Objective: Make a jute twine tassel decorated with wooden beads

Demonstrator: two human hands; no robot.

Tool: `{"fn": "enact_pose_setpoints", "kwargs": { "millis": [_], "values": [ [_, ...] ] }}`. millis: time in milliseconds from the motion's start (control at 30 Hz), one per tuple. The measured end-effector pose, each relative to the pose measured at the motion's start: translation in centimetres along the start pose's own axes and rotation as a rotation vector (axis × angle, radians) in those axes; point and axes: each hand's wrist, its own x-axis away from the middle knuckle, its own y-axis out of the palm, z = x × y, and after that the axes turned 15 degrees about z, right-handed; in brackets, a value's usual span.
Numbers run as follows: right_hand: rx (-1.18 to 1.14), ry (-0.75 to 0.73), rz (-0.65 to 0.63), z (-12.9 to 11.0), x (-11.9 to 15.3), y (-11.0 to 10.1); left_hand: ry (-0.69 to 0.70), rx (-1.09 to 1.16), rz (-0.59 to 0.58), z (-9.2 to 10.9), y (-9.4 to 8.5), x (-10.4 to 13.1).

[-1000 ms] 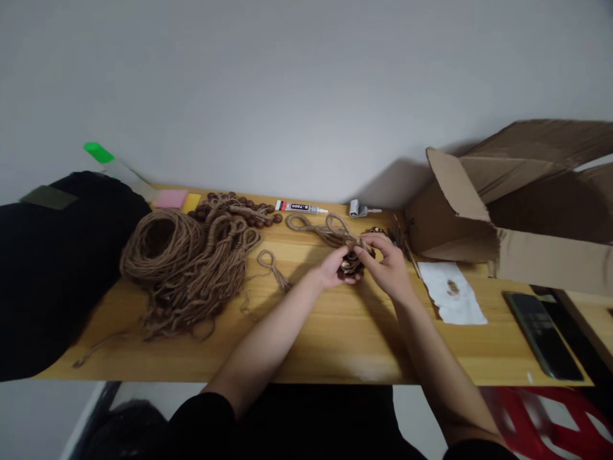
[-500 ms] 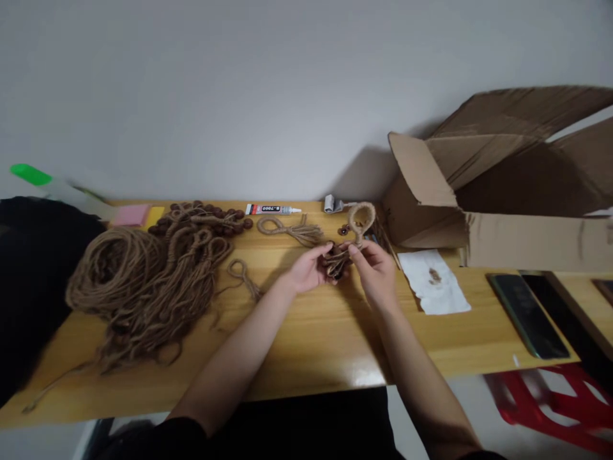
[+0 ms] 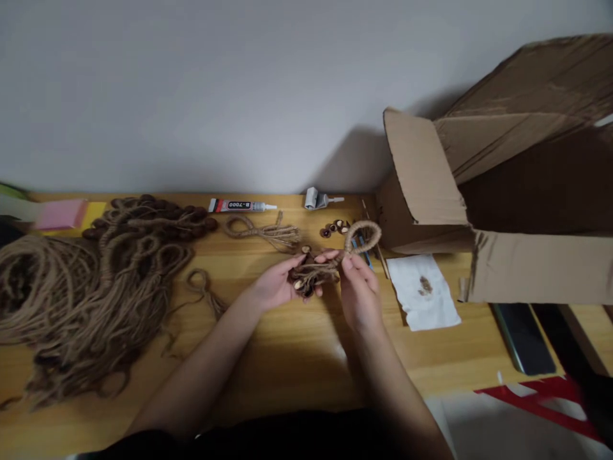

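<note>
Both my hands hold one looped cord piece [image 3: 364,237] above the middle of the wooden table. My left hand [image 3: 279,281] is closed round its lower end, where cord strands and dark brown bead pieces with pale faces bunch together. Between thumb and fingers, my right hand [image 3: 360,291] pinches the neck just below the wrapped loop, which stands up to the right. Beyond the hands, several small brown pieces [image 3: 335,228] lie on the table, and another looped cord [image 3: 263,231] rests behind my left hand.
A large cord pile [image 3: 110,300] and a pink pad [image 3: 62,214] are at left. Glue tubes [image 3: 239,206] lie near the wall. At right are an open cardboard box [image 3: 541,265], a stained white tissue [image 3: 424,291] and a dark phone [image 3: 524,338].
The view has shifted right and down. The held piece has tilted so its bead end points more to the left, showing the pale faces. Both hands still hold it.
</note>
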Motion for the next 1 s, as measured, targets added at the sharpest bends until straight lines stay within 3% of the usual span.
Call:
{"fn": "enact_pose_setpoints", "kwargs": {
  "millis": [133,333,533,600,733,833,933,1000],
  "values": [
    [0.016,-0.071,0.029,-0.1,-0.2,-0.4,0.013,-0.012,-0.039,-0.1,0.0,0.1],
    [0.171,-0.332,0.039,-0.3,-0.2,-1.0,0.085,-0.038,-0.007,-0.6,0.2,0.0],
    [0.297,-0.553,-0.148,-1.9,0.0,-1.1,0.252,-0.15,0.078,-1.6,1.2,0.1],
    [0.322,-0.617,-0.238,-2.6,0.1,-1.2,0.482,-0.293,0.185,-1.7,1.6,0.3],
    [0.372,-0.689,-0.369,-3.4,0.3,-1.4,1.077,-0.492,0.463,-1.5,2.7,1.6],
    [0.374,-0.639,-0.376,-3.3,0.2,-1.5,1.299,-0.618,0.484,-1.7,3.3,3.2],
    [0.285,-0.459,-0.362,-2.5,0.1,-1.4,1.549,-0.926,0.444,-2.6,3.3,4.1],
    [0.224,-0.351,-0.36,-1.8,0.1,-1.4,1.638,-1.075,0.432,-3.4,3.1,4.1]
  ]
}}
